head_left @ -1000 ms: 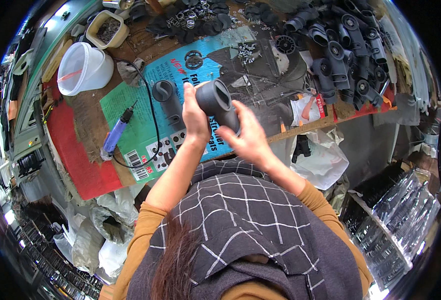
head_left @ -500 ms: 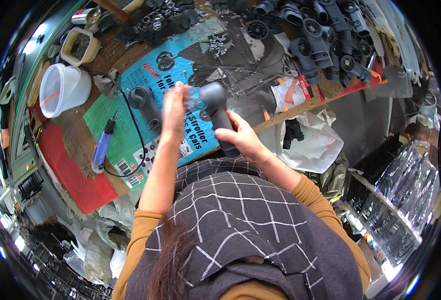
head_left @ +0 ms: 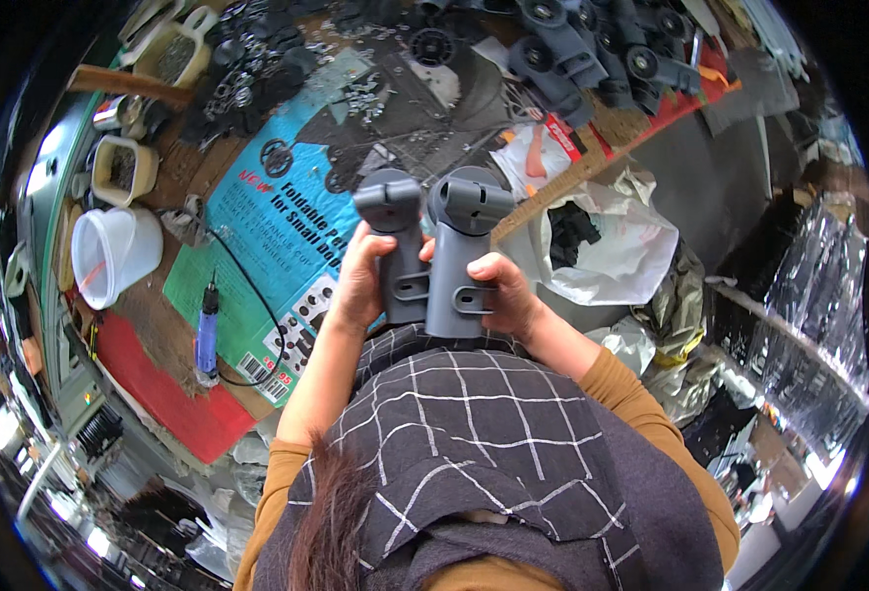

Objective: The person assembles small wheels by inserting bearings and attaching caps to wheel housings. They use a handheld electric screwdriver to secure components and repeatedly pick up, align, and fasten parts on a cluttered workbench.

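Observation:
In front of my apron I hold two dark grey plastic tubular joint pieces side by side, nearly upright, round heads away from me. My left hand (head_left: 360,284) is closed around the left joint piece (head_left: 401,266), its thumb below the head. The right joint piece (head_left: 459,271) is gripped by my right hand (head_left: 509,294), thumb on its front. Each piece has a slotted head and a small looped tab low on its tube. The two pieces stand close together; fingers partly hide their sides.
A blue-purple electric screwdriver (head_left: 207,335) with a black cord lies on the printed blue-green cardboard (head_left: 247,212). Left are a white bucket (head_left: 119,254) and a small tub (head_left: 124,169). Similar joint pieces (head_left: 562,59) are heaped at the far right, above a white plastic bag (head_left: 621,251).
My left hand has come back from the first piece's head and now grips a second one. The piece lying on the cardboard is gone from there. The view has shifted.

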Demonstrator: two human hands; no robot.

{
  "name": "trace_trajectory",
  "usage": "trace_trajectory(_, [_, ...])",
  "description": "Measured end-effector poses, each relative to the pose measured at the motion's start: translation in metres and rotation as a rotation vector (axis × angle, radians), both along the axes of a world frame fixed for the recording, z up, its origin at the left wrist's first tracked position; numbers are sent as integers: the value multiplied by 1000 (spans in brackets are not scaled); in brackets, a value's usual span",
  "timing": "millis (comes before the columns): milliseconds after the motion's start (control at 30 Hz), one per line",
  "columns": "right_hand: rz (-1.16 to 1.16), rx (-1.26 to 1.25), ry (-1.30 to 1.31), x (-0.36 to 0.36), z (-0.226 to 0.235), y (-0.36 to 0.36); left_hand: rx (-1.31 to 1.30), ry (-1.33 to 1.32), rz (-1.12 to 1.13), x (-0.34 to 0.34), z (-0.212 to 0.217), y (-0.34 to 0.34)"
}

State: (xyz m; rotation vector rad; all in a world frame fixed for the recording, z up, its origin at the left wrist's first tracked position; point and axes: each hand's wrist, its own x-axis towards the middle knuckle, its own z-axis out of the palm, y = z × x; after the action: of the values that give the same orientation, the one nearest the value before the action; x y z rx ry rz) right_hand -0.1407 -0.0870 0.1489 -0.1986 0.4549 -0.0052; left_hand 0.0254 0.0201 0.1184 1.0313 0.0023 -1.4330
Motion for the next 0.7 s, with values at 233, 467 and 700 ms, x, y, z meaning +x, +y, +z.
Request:
trace_trajectory(233, [-476, -89, 279, -97, -21, 6, 333, -345, -261, -30, -17, -31])
trace_trajectory(467, [-592, 141, 1076, -233, -152, -80, 327, -417, -289, -38, -33, -39])
trace_trajectory(700, [-474, -795, 1303, -173, -160, -121, 361, -475, -220, -40, -19, -27])
